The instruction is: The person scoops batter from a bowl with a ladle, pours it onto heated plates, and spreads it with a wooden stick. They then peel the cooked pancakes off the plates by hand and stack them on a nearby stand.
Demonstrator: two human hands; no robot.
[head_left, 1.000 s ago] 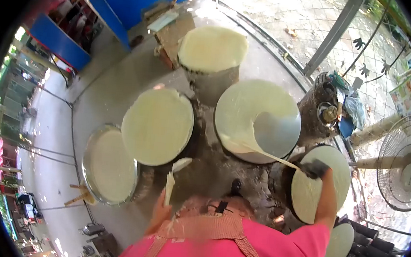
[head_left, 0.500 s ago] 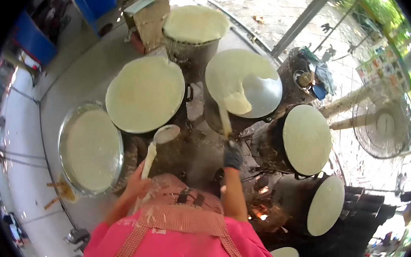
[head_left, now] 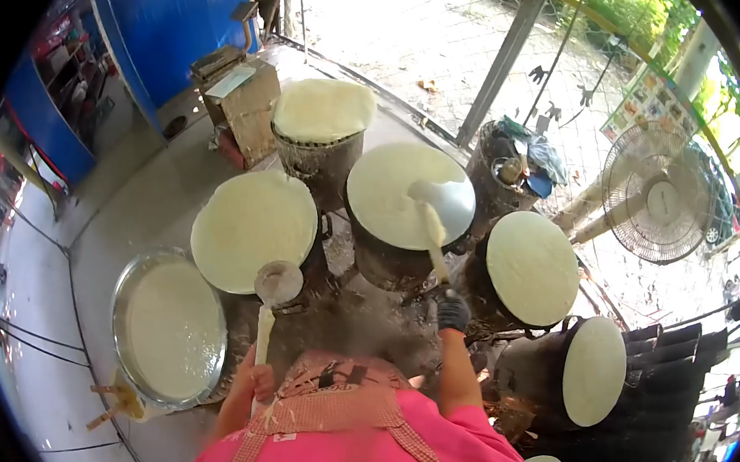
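My bare left hand [head_left: 262, 382] is closed round the handle of a ladle [head_left: 279, 283], whose bowl overlaps the near edge of a pale round sheet [head_left: 255, 231] on a pot. On my right hand [head_left: 452, 312] is a dark glove, and its fingers wrap the handle of a paddle [head_left: 436, 234]. The paddle's head touches the centre pot's round top [head_left: 399, 190]. White batter covers most of that top; a shiny grey patch shows at its right.
A wide metal basin [head_left: 169, 328] of white liquid stands at left. More covered pots [head_left: 532, 268] stand at right, another [head_left: 323, 113] behind. A cardboard box [head_left: 249, 109], a pot of tools [head_left: 514, 168] and a fan [head_left: 658, 197] stand farther back.
The view has tilted up and shifted. The paddle has moved right across the centre top, and the shiny patch is smaller. The ladle now overlaps the left pot's edge.
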